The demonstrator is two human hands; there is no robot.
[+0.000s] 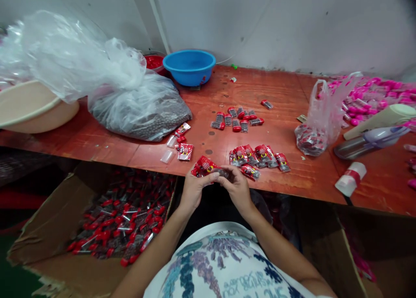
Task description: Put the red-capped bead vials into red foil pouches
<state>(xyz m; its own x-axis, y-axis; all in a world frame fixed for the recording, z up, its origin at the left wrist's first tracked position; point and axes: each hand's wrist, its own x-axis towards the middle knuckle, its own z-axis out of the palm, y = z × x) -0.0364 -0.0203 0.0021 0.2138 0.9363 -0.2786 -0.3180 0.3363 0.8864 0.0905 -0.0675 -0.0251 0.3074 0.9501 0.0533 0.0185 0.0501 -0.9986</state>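
A small red printed packet point(204, 165) is held at the table's front edge, in front of my body. My left hand point(192, 189) closes on its left side, thumb across the front. My right hand point(239, 189) grips its dark, see-through right end, and the two thumbs nearly meet. Just beyond the right hand lie several red packets point(256, 155) with dark contents. Farther back is a cluster of small clear tubes point(236, 119) with red caps and dark filling. Left of my hands are another packet point(185, 152) and clear empty-looking tubes point(167, 156).
A large plastic bag point(139, 111) of dark beads stands at left, beside a cream basin point(29, 109). Behind it is a blue basin point(189, 66). A cardboard box point(61, 215) of red-capped tubes sits below. At right are a small bag point(313, 137), bottles point(367, 142) and pink items point(370, 94).
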